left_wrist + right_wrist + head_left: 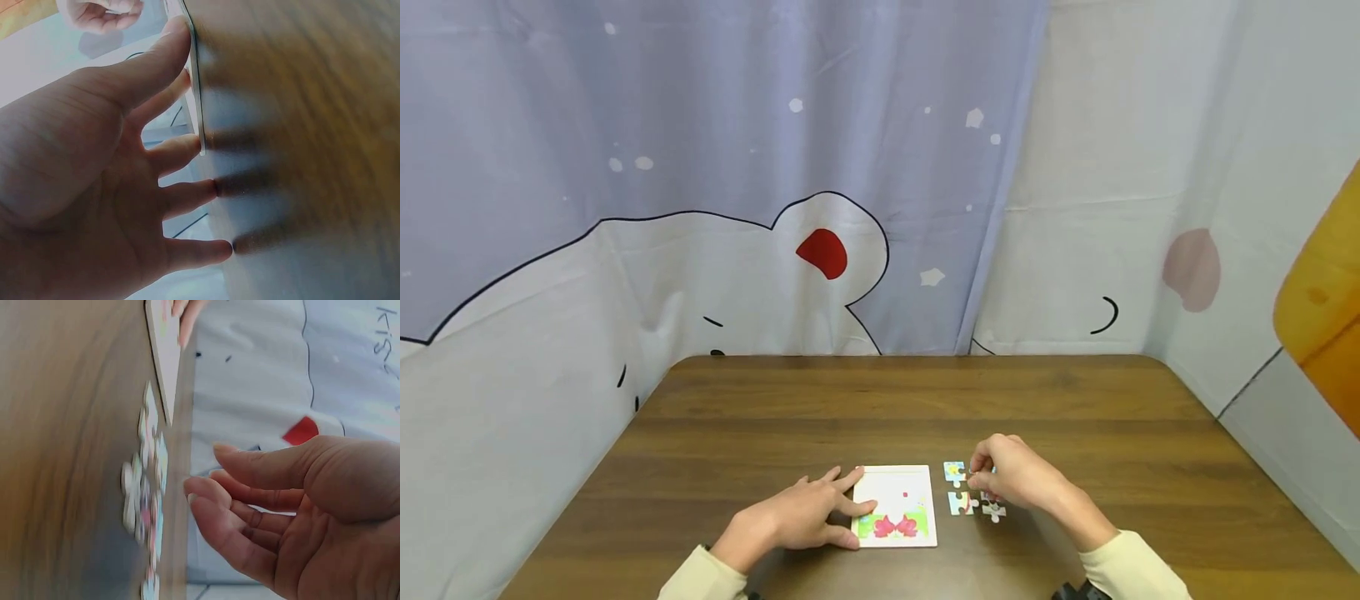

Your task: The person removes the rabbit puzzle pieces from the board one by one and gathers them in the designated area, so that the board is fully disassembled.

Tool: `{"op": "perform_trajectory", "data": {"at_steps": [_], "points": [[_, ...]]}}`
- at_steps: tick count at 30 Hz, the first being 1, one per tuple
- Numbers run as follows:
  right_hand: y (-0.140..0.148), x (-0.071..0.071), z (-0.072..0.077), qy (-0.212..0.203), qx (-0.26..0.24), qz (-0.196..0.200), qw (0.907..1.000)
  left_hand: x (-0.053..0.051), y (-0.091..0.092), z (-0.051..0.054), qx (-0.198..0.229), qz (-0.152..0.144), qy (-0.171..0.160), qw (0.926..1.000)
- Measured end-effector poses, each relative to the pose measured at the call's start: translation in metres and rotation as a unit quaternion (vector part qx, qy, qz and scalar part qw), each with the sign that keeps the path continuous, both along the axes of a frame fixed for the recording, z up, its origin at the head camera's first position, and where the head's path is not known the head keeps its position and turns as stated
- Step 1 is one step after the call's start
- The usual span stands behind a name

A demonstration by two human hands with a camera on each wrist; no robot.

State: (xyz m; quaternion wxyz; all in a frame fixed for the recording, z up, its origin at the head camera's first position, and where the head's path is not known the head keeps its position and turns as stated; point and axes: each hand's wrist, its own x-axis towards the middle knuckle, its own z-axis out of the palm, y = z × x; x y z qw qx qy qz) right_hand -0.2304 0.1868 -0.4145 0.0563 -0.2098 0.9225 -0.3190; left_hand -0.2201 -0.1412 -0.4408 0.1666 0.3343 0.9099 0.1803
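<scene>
A square white puzzle board (895, 481) lies flat on the table, with red flowers and green printed along its near side. My left hand (797, 512) spreads its fingers at the board's left edge; in the left wrist view the thumb (165, 56) touches that edge. Right of the board lie several loose jigsaw pieces, among them a blue piece with a yellow shape (953, 470) and a pale piece (958, 503). Over the pieces hovers my right hand (1015, 473), partly hiding them. Its fingers (215, 525) bend loosely, thumb apart from them, holding nothing.
The brown wooden table (775, 408) reaches back to a printed curtain (880, 167), which also runs along both sides. In the right wrist view, the loose pieces (150, 419) lie close to one another near the board's corner.
</scene>
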Motion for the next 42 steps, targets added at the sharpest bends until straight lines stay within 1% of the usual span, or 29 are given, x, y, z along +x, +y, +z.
{"op": "perform_trajectory", "data": {"at_steps": [3, 5, 7, 10, 14, 20, 28, 35, 42], "points": [[-0.019, 0.0, 0.001, 0.021, 0.005, 0.028, 0.9994, 0.0, -0.002, 0.0, 0.003, 0.001, 0.0, 1.0], [-0.032, 0.0, 0.0, 0.025, 0.01, 0.043, 0.9987, 0.0, -0.003, 0.0, 0.004, 0.002, 0.0, 1.0], [-0.045, 0.0, -0.001, 0.024, 0.016, 0.052, 0.9983, 0.0, -0.004, -0.001, 0.004, 0.001, 0.0, 1.0], [-0.06, 0.001, -0.004, 0.01, 0.035, 0.056, 0.9978, -0.001, -0.004, -0.002, 0.002, -0.001, 0.0, 1.0], [-0.072, 0.002, -0.01, 0.007, 0.066, 0.062, 0.9959, -0.002, -0.003, -0.003, 0.005, -0.003, -0.004, 1.0], [-0.076, 0.002, -0.016, 0.025, 0.081, 0.071, 0.9938, -0.003, -0.001, -0.002, 0.006, -0.005, -0.006, 1.0], [-0.076, 0.003, -0.019, 0.015, 0.086, 0.081, 0.9928, -0.002, -0.001, -0.003, 0.007, -0.004, -0.005, 1.0], [-0.075, 0.001, -0.021, 0.025, 0.1, 0.093, 0.9903, -0.002, 0.0, -0.003, 0.004, -0.002, -0.009, 0.9999], [-0.073, 0.003, -0.021, 0.025, 0.1, 0.094, 0.9902, 0.0, 0.0, -0.002, 0.002, -0.004, 0.003, 1.0]]}}
